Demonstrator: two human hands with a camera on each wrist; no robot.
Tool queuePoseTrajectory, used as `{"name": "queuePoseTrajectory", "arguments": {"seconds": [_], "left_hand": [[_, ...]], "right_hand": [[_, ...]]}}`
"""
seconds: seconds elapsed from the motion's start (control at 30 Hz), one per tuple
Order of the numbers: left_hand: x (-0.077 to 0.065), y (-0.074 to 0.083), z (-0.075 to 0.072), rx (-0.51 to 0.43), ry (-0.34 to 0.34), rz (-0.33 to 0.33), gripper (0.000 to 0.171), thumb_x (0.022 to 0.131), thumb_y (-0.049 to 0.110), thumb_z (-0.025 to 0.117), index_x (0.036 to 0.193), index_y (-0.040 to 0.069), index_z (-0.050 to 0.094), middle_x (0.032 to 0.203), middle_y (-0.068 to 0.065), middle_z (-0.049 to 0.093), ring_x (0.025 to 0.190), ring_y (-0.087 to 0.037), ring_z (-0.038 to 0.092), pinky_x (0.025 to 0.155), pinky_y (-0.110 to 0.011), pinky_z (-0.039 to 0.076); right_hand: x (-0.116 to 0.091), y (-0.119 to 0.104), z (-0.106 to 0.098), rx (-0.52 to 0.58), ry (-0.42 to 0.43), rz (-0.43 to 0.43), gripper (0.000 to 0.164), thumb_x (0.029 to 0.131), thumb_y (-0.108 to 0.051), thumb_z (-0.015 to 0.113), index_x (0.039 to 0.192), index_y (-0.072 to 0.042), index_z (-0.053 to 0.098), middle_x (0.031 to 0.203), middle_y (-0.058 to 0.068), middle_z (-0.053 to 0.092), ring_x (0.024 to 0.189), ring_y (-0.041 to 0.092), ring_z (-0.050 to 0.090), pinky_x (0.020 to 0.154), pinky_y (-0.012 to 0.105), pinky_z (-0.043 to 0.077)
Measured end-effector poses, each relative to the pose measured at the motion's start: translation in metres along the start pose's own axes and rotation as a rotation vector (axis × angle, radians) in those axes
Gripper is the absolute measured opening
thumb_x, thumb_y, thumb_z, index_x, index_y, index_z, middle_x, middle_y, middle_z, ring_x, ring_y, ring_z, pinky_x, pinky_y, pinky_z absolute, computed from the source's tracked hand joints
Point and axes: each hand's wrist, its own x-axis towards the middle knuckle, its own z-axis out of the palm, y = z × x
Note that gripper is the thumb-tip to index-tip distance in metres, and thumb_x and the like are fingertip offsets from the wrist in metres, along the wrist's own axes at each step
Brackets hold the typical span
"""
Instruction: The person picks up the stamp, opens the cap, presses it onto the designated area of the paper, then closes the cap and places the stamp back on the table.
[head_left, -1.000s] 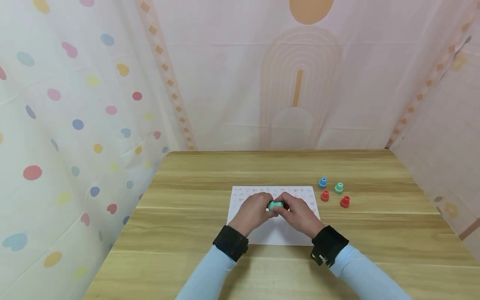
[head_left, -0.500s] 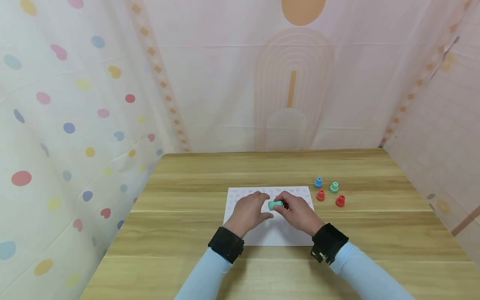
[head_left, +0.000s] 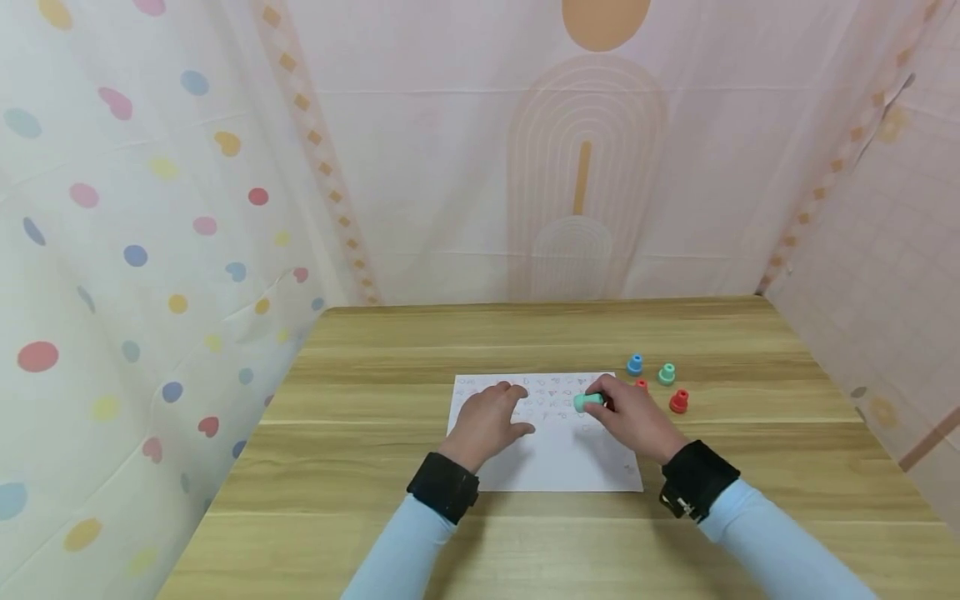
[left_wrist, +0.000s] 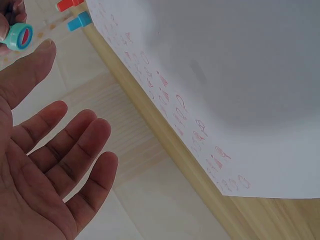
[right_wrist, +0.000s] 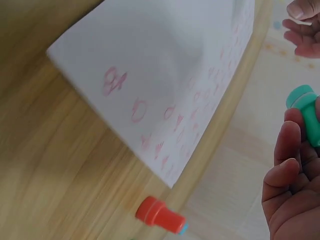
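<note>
My right hand (head_left: 636,418) pinches a green toy stamp (head_left: 587,402) above the right part of the paper. In the left wrist view the end of this stamp (left_wrist: 24,36) shows a blue ring around a red centre. Fingers and thumb spread apart, my left hand (head_left: 483,427) hovers over the paper's left side and holds nothing. Below both hands lies the white paper sheet (head_left: 555,462), with rows of small reddish printed marks (right_wrist: 139,110) along its far part. One mark sits near its right front corner.
Right of the paper, a blue stamp (head_left: 635,363), a second green stamp (head_left: 667,374) and a red stamp (head_left: 678,402) stand on the wooden table (head_left: 375,400). Another red stamp (head_left: 642,384) is partly hidden by my right hand. A patterned curtain (head_left: 435,167) hangs behind.
Both hands were together at the green stamp. My left hand has let go and drawn away leftward; my right hand has carried the stamp to the right.
</note>
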Motion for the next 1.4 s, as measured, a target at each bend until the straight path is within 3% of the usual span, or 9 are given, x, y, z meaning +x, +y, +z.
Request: {"name": "queuePoseTrajectory", "arguments": {"seconds": [0.27, 0.8, 1.4], "left_hand": [[-0.002, -0.005, -0.002, 0.004, 0.0, -0.021, 0.05, 0.076, 0.035, 0.078, 0.117, 0.008, 0.065, 0.108, -0.01, 0.07, 0.092, -0.022, 0.064, 0.079, -0.038, 0.056], [-0.004, -0.007, -0.002, -0.005, -0.027, -0.057, 0.052, 0.077, 0.035, 0.077, 0.12, 0.008, 0.064, 0.111, -0.012, 0.069, 0.096, -0.023, 0.063, 0.084, -0.04, 0.055], [-0.005, -0.009, 0.001, -0.008, -0.03, -0.06, 0.051, 0.077, 0.035, 0.077, 0.12, 0.009, 0.064, 0.11, -0.01, 0.069, 0.096, -0.022, 0.063, 0.083, -0.039, 0.055]], "right_hand": [[-0.005, 0.009, -0.008, -0.026, -0.007, 0.038, 0.018, 0.092, -0.022, 0.064, 0.104, -0.01, 0.059, 0.081, 0.006, 0.057, 0.07, 0.021, 0.049, 0.058, 0.03, 0.042], [-0.012, 0.024, -0.018, -0.072, 0.02, -0.042, 0.01, 0.091, -0.017, 0.065, 0.095, -0.01, 0.059, 0.075, 0.005, 0.051, 0.063, 0.018, 0.046, 0.053, 0.028, 0.038], [-0.033, 0.035, -0.026, -0.101, -0.041, -0.004, 0.014, 0.09, -0.015, 0.066, 0.099, -0.006, 0.06, 0.074, 0.005, 0.053, 0.063, 0.017, 0.048, 0.054, 0.029, 0.041]]}}
